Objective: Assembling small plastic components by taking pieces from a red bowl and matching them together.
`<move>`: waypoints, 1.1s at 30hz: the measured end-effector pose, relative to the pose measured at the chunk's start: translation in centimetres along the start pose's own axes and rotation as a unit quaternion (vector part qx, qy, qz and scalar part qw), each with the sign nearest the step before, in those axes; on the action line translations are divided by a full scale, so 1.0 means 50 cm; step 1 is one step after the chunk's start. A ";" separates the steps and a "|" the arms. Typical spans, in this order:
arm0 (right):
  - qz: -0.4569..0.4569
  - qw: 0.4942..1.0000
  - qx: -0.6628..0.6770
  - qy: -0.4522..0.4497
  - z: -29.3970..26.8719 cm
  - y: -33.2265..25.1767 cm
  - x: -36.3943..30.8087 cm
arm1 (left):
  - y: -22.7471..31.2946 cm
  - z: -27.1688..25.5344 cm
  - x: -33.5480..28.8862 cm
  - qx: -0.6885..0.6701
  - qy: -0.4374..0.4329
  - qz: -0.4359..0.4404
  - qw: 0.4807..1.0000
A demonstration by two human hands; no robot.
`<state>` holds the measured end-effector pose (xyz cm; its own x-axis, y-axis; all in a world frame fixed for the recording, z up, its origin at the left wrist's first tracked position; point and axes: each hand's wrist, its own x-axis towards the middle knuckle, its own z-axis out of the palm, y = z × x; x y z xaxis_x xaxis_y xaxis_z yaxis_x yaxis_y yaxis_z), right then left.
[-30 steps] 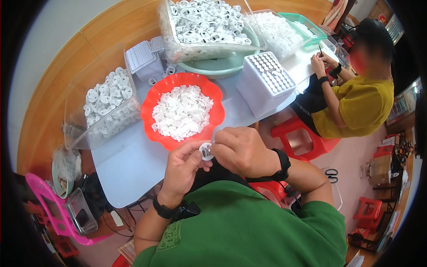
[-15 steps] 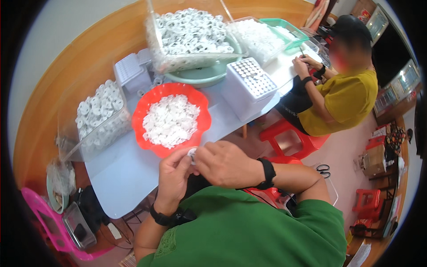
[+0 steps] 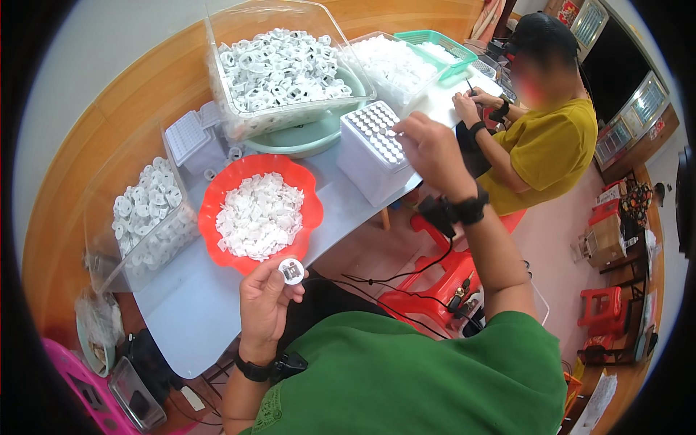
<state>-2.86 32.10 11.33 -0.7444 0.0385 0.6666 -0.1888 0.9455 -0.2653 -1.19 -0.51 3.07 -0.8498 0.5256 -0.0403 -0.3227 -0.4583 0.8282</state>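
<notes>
Pinched between the thumb and fingers of my left hand [image 3: 261, 312] is a small round white plastic part [image 3: 292, 271], its face showing a dark and metallic centre. This hand is just in front of a red scalloped bowl [image 3: 313, 210] heaped with small flat white pieces [image 3: 261, 216]. My right hand [image 3: 438, 156] reaches to the right edge of a white box [image 3: 370, 170], whose top carries rows of small round silvery pieces [image 3: 373, 119]. Its fingers are drawn together over the pieces; whatever they grip is too small to make out.
A clear bin [image 3: 290, 116] of white round parts rests on a green basin [image 3: 312, 145]. Another clear bin [image 3: 138, 250] stands at the left, and a pale rack [image 3: 192, 141] behind. A co-worker in yellow [image 3: 558, 145] sits at right. Cables hang by a red stool [image 3: 435, 286].
My right hand has left the round part and swung up and right to the white box. My left hand keeps the part, now with its face in view, slightly lower.
</notes>
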 end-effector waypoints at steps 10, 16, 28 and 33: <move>-0.044 0.989 -0.085 -0.114 0.033 0.070 0.029 | -0.002 0.003 0.009 0.005 -0.014 -0.012 1.000; -0.003 0.987 -0.075 -0.141 0.021 0.070 0.037 | -0.010 0.004 0.021 -0.018 -0.034 -0.021 0.999; 0.029 0.985 -0.021 -0.170 -0.007 0.062 0.021 | -0.010 0.004 0.014 -0.016 -0.043 -0.023 0.999; -0.017 0.984 0.141 -0.104 -0.028 -0.084 -0.023 | -0.014 0.002 0.009 -0.019 -0.027 -0.026 0.999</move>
<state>-0.31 28.56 12.64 -0.8443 -0.0858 0.5289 -0.3637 0.8168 -0.4479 -1.31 0.11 2.54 -0.8081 0.5868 -0.0510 -0.3814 -0.4554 0.8045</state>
